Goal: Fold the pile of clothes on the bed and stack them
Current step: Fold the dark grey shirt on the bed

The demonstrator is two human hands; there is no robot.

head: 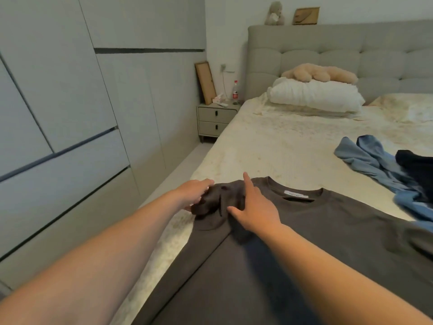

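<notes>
A dark grey T-shirt [304, 242] lies spread flat on the bed [293, 146], its collar and white label facing away from me. My left hand [195, 192] grips the bunched left sleeve at the bed's left edge. My right hand [254, 209] rests flat on the left shoulder of the shirt with fingers straight and the index finger pointing up the bed. At the right edge sits a loose pile with a blue garment [375, 167] and a dark navy garment [417, 167].
A white pillow [316, 97] with a beige plush toy [321, 72] lies against the grey padded headboard [339, 50]. A bedside cabinet [216, 120] holds a bottle and small items. Grey wardrobe doors [70, 113] line the left, across a narrow floor strip.
</notes>
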